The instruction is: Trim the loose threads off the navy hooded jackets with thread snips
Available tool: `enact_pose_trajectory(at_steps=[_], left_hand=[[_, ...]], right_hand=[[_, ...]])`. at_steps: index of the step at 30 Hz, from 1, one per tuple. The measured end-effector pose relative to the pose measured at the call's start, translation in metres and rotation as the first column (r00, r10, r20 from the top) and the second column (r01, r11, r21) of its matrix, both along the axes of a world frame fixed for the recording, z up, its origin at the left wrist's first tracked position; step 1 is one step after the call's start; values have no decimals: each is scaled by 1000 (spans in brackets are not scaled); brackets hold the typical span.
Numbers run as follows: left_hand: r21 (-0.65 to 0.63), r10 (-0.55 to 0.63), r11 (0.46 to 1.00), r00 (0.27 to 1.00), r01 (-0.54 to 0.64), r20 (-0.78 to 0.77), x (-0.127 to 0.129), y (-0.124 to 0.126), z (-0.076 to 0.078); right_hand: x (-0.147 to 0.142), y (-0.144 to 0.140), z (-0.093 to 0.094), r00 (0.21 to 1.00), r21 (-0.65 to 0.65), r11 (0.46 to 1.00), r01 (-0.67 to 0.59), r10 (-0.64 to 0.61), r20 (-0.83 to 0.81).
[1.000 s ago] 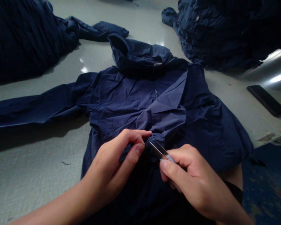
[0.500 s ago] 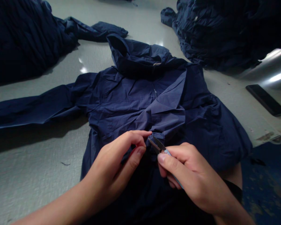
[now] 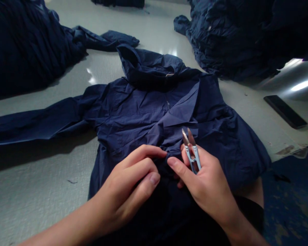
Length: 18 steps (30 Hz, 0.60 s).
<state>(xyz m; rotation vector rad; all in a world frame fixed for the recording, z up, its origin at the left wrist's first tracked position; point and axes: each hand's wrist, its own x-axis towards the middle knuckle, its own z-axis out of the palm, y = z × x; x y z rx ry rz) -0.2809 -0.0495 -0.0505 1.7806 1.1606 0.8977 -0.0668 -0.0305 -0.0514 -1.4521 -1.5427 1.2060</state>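
Observation:
A navy blue jacket (image 3: 143, 109) lies spread on a pale grey table (image 3: 36, 184), hood away from me and one sleeve stretched to the left. My left hand (image 3: 128, 188) pinches a gathered fold of its fabric near the lower front. My right hand (image 3: 205, 184) touches the same fold with its thumb and holds small metal thread snips (image 3: 191, 150), blades apart and pointing up and away from the cloth.
Heaps of dark blue garments lie at the back left (image 3: 28, 44) and back right (image 3: 241, 34). A black phone (image 3: 284, 111) rests by the table's right edge. A small thread scrap (image 3: 72, 181) lies on the table at my left.
The snips have swung from pointing left at the pinched fold to pointing upward, clear of the fabric. My left hand keeps its pinch. The view has tilted slightly.

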Motion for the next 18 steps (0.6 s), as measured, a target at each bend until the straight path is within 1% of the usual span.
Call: enact_pose_trajectory(at_steps=[1,3,5,8,10,12,14,15,16,18], left_hand=[[18,12,1000,1000,-12,18,-1,1,0],[34,78,996,996,-79,53,-3,4,0],[7,131,991,991,-131,43,-4,8,-2],[-67,127,989,992,-128,-22,-2,15,-3],[-98,145,984,989,-147,-28,1,17,-3],[-99,167,981,986,-167,-18,4,17,-2],[-35,173,984,985,-173,7,5,13,1],[32,153,988,988,-154,20,5,11,3],[116,120,986,993,-122,24,4,8,4],[268,1,963,1000,2,-13,3,4,8]], right_hand=[[0,1,-1,1000,21,1000,-4,4,11],[0,3,-1,1000,66,998,4,-2,-28],[3,3,-1,993,123,991,44,-30,-116],[7,0,1,971,130,990,53,-20,-240],[9,-2,1,976,150,988,37,-3,-218],[8,-2,1,997,263,964,50,-31,-77],[7,1,-2,991,412,910,54,-100,91],[6,2,-3,979,466,883,53,-137,149],[6,4,-5,969,500,864,62,-173,178],[6,7,-8,959,512,849,133,-240,149]])
